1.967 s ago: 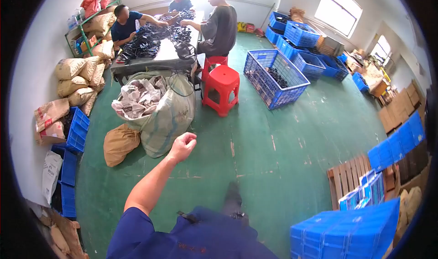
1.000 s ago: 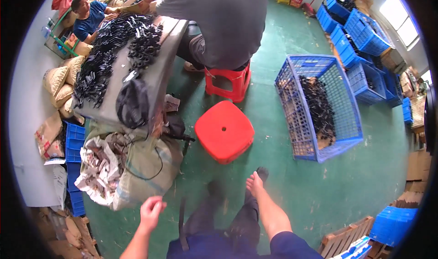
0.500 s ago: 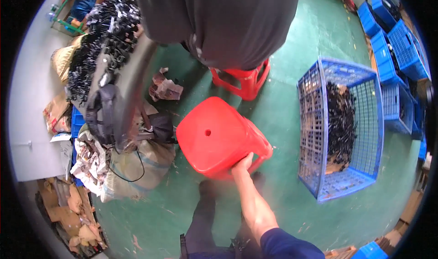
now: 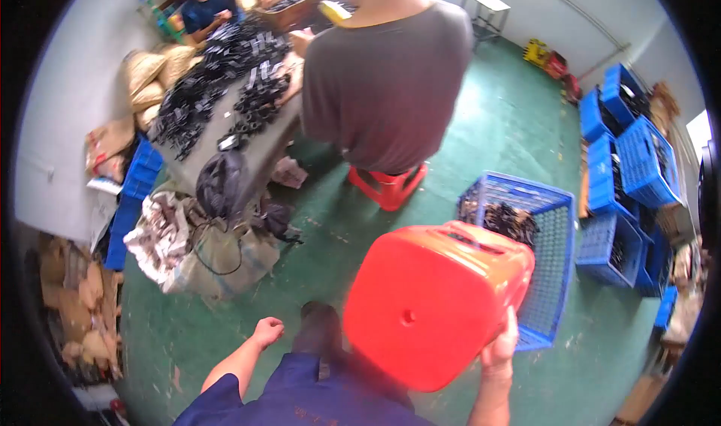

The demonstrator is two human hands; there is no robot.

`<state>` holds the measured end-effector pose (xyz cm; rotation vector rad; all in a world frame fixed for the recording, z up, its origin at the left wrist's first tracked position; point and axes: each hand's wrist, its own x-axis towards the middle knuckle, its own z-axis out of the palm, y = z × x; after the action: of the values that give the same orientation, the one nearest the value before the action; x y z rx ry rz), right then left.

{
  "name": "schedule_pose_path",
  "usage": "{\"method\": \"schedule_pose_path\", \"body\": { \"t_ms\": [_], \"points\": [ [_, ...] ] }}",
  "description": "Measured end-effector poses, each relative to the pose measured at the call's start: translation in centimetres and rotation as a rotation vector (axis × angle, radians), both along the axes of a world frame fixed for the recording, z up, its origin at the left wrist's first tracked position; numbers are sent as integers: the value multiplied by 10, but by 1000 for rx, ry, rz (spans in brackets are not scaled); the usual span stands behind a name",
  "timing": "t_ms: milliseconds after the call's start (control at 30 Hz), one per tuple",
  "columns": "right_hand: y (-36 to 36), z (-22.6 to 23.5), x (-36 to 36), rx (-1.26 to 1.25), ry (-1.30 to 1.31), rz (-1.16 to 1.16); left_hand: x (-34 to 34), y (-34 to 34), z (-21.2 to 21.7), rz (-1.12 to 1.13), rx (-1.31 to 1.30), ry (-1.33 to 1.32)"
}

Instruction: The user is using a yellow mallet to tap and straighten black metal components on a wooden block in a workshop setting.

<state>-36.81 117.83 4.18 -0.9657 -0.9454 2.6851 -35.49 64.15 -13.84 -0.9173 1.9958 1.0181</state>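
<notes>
A red plastic stool (image 4: 409, 328) is lifted in front of me, tipped so that its square seat with a small centre hole faces me. My right hand (image 4: 502, 345) is closed on its right side, at the seat's edge; the stool hides some of the fingers. Off to the left, away from the stool, hangs my left hand (image 4: 268, 331), its fingers loosely curled in with nothing visible in them. Behind the stool stands a blue plastic crate (image 4: 557, 276) holding small black parts. Part of that crate is covered by the stool.
Ahead, a person (image 4: 383, 81) sits on another red stool (image 4: 388, 189) beside a table (image 4: 225, 122) heaped with black parts. A second person (image 4: 214, 6) works at the far left. Sacks (image 4: 233, 264) lie at the table's near end. Blue crates (image 4: 612, 171) line the right.
The red stool has moved right and toward me, tilting, with my right hand still on it. My left hand has come into view. The view has shifted upward, showing more of the room.
</notes>
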Motion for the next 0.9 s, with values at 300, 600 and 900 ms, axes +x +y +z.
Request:
{"method": "schedule_pose_path", "body": {
  "t_ms": [300,600,900],
  "points": [
    [143,87,-85,492,147,-391,-79,64,-33,-194,72,-105],
    [303,57,-277,481,237,-514,-250,105,-70,-278,-55,69],
    [449,-85,-533,382,62,-538,-295,167,-16,182,82,-79]
  ]
}}
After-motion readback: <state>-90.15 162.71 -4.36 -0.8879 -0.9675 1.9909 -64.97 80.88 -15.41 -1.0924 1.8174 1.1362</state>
